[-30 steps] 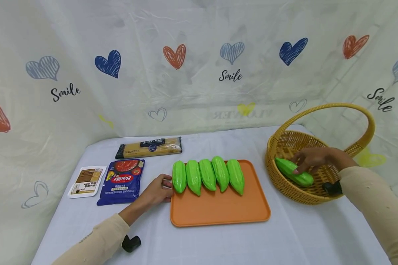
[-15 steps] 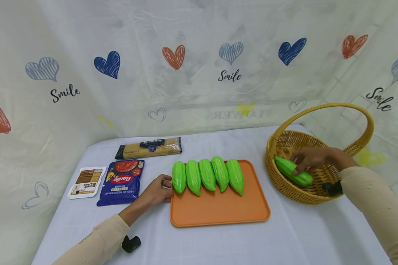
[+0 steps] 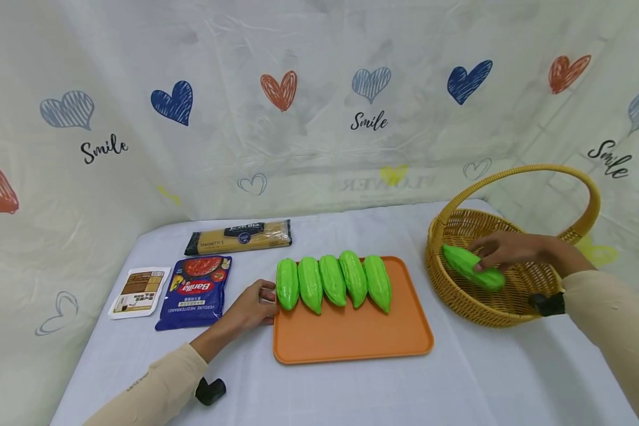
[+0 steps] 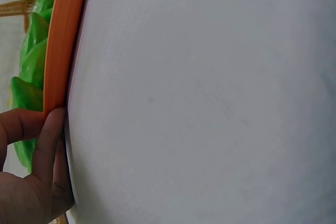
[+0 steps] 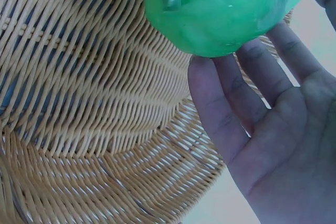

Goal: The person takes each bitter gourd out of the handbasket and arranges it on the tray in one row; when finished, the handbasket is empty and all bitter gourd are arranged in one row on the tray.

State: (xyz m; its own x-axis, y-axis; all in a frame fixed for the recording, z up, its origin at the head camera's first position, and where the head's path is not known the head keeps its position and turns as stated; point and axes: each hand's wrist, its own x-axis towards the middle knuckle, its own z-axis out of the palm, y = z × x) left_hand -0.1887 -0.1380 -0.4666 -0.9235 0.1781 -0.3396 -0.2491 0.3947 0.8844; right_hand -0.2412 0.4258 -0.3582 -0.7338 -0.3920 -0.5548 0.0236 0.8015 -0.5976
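My left hand (image 3: 251, 307) is at the left edge of an orange tray (image 3: 351, 340); in the left wrist view its thumb and fingers pinch the tray's rim (image 4: 60, 45). Several glossy green bitter melons, plastic-looking, lie side by side along the tray's far half, the leftmost bitter melon (image 3: 287, 284) right by that hand. Inside the wicker basket (image 3: 455, 300) at the right, my right hand (image 3: 508, 248) holds another bitter melon (image 3: 463, 263). The right wrist view shows this melon (image 5: 220, 14) between thumb and fingers, above the woven base.
The basket's tall handle (image 3: 532, 170) arches over the right forearm. To the left lie a blue Barilla pouch (image 3: 194, 305), a white-edged packet (image 3: 138, 293) and, farther back, a spaghetti pack (image 3: 239, 239). A patterned curtain (image 3: 319, 148) hangs behind the white table.
The right hand has shifted slightly to the right and up in the head view, and the melon in it has moved a little with it. The left hand and tray stay put.
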